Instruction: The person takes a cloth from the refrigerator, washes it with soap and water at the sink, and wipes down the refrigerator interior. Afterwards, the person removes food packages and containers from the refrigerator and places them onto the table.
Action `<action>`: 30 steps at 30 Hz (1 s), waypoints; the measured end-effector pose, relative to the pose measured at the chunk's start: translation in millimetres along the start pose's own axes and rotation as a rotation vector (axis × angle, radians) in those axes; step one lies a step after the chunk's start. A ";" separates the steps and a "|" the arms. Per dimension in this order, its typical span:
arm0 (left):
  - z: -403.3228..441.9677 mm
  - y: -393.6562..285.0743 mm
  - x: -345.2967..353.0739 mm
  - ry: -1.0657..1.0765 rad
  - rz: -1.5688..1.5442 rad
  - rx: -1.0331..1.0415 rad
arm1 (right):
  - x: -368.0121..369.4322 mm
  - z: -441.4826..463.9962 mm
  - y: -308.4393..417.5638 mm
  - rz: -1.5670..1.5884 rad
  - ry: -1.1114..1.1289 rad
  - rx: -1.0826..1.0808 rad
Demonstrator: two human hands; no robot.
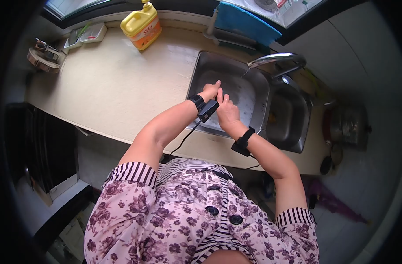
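Observation:
Both hands meet over the large sink basin (200, 72). My left hand (210, 91) is closed, with one digit sticking out toward the faucet side. Just below it, my right hand (227, 112) is bent inward, its fingertips close against the left hand. Something small and dark shows between them, but I cannot make out what it is. Black devices are strapped on both wrists, with cables hanging down. Above the basin curves a chrome faucet (271, 58), and a thin trickle of water seems to fall from its spout.
A smaller basin (304, 127) adjoins on the right. On the counter (121, 83) stand a yellow detergent jug (141, 26) and white trays (94, 33). A blue cloth (245, 24) hangs over a rack behind the sink. A glass-lidded pot (346, 125) is at the far right.

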State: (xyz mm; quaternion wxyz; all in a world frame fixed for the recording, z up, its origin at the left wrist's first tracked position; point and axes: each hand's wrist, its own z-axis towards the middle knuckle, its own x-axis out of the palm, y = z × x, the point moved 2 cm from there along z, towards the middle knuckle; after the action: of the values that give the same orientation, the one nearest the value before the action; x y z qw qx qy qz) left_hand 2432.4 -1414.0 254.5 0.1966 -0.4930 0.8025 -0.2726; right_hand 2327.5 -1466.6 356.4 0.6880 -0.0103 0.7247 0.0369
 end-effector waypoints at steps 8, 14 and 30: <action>-80.7 -13.1 -25.5 0.559 -0.447 0.510 | 2.2 -3.3 -52.0 1.448 0.529 0.546; -133.1 -23.6 -36.9 0.226 0.939 1.403 | -9.5 -22.6 -54.0 2.345 0.978 0.643; -105.3 -33.9 -8.9 0.281 0.973 1.519 | -13.7 4.5 -52.1 1.018 0.703 0.357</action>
State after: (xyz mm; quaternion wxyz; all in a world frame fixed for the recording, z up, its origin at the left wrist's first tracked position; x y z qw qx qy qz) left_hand 2398.0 -1392.7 357.8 0.4620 0.1997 0.5429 -0.6723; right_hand 2336.1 -1518.8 367.8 0.2972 0.4379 0.8161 0.2321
